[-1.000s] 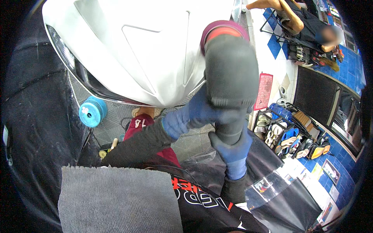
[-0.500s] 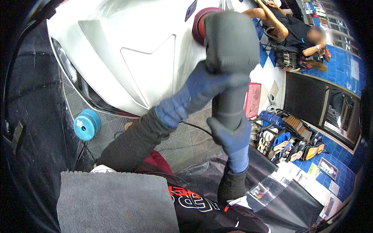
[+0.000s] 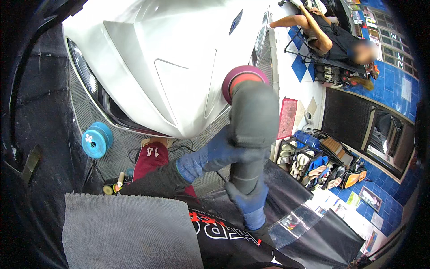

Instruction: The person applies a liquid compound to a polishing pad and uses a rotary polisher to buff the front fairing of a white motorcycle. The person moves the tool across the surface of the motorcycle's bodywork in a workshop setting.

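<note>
Both hands, in blue gloves, grip a black power polisher [image 3: 254,116]. Around its body near the head is my left hand [image 3: 219,148], its fingers partly hidden by the tool. Lower down, my right hand [image 3: 248,197] wraps the rear of the handle. The polisher's round maroon pad [image 3: 230,80] is against the right side edge of a glossy white vehicle panel [image 3: 183,80]; the tool hides much of where they meet. A dark power cord runs behind my arms. A grey towel [image 3: 130,233] lies across the front of my body.
A turquoise spool-shaped object [image 3: 96,140] stands on the grey grated floor [image 3: 80,103] at the left. Right of me are a black sheet [image 3: 286,188] and a rack of footwear [image 3: 309,161]. Another person [image 3: 336,42] sits at the far right. A red mat [image 3: 287,119] lies nearby.
The polisher, with both hands on it, has come nearer and slightly left. Its pad has shifted down along the panel's right side. The view has shifted a little too.
</note>
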Demonstrator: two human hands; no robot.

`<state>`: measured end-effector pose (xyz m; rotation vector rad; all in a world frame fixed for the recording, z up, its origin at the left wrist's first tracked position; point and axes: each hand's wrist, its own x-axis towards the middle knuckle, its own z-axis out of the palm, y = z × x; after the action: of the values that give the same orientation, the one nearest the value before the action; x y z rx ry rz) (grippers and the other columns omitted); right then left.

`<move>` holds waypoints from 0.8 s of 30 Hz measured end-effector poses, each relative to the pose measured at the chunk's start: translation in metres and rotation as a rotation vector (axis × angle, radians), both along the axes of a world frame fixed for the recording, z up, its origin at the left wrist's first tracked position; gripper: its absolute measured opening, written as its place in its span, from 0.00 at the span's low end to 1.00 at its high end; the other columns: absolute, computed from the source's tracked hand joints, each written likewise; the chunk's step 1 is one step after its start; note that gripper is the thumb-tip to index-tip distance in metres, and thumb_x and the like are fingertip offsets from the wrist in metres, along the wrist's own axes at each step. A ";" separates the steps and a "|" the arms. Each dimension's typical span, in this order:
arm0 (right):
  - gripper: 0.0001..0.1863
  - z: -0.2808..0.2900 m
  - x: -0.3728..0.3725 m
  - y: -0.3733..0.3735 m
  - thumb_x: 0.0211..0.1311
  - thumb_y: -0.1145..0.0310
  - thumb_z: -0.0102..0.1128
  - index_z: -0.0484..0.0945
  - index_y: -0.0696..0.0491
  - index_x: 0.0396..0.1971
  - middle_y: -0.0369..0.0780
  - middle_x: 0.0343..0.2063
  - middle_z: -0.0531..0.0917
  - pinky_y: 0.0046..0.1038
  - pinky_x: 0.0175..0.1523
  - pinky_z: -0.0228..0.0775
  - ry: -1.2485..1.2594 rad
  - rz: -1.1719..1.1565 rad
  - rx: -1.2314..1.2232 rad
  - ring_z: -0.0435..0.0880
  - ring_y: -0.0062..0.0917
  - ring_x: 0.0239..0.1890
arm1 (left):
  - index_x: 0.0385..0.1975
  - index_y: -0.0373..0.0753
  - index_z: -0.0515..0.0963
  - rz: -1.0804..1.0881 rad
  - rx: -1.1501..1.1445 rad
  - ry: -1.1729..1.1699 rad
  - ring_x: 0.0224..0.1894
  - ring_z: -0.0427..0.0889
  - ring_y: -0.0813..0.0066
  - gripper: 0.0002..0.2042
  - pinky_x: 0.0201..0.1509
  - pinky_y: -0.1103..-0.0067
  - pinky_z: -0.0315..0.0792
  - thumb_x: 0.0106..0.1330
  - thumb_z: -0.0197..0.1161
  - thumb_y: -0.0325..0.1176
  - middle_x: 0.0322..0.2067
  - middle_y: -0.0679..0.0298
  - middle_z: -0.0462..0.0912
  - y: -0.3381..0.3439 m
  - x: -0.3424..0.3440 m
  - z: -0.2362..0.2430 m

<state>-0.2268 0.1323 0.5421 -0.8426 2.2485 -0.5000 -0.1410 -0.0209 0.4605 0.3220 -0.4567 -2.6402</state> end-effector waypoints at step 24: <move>0.30 0.010 -0.028 -0.116 0.47 0.64 0.79 0.76 0.59 0.49 0.41 0.32 0.85 0.24 0.30 0.77 -0.069 0.053 -0.312 0.84 0.22 0.26 | 0.55 0.30 0.73 0.324 -0.157 0.156 0.42 0.87 0.64 0.23 0.50 0.69 0.83 0.65 0.67 0.38 0.40 0.55 0.84 -0.101 -0.037 0.024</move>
<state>-0.2547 0.0166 0.5518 -1.0206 2.1090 -0.8566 -0.1784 -0.1215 0.4849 0.1256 -0.5101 -2.2785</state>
